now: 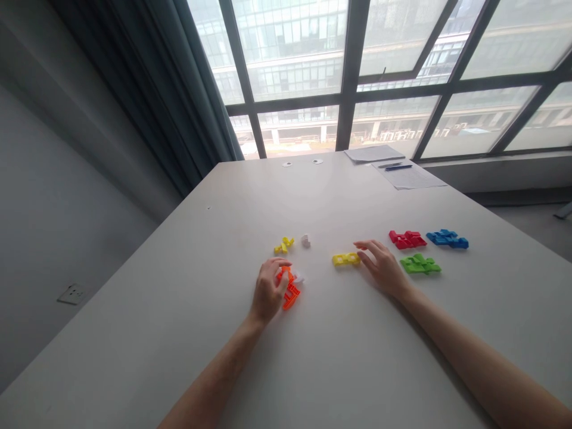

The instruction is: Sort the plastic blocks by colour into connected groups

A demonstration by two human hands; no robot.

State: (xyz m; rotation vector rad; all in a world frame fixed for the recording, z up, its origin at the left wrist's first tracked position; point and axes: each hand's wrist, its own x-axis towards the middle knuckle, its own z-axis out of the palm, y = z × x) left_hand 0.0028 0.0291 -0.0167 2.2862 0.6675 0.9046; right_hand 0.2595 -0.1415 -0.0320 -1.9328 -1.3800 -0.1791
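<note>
My left hand [268, 287] is curled over a small group of orange plastic pieces [291, 296]. Its thumb and fingers close around the upper orange piece, partly hiding it. A white piece [299, 278] lies just right of those fingers. Beyond this hand are small yellow pieces [284, 245] and another white piece [305, 241]. My right hand [379, 268] rests with its fingers apart at the right end of a row of yellow blocks [344, 259]. Its thumb tip is close to that end; whether it touches I cannot tell.
To the right of my right hand sit clusters of red blocks [407, 239], blue blocks [447, 238] and green blocks [420, 264]. Paper sheets [420, 177] with pens [397, 167] lie at the white table's [179, 298] far right. A window and dark curtain [170, 77] stand behind.
</note>
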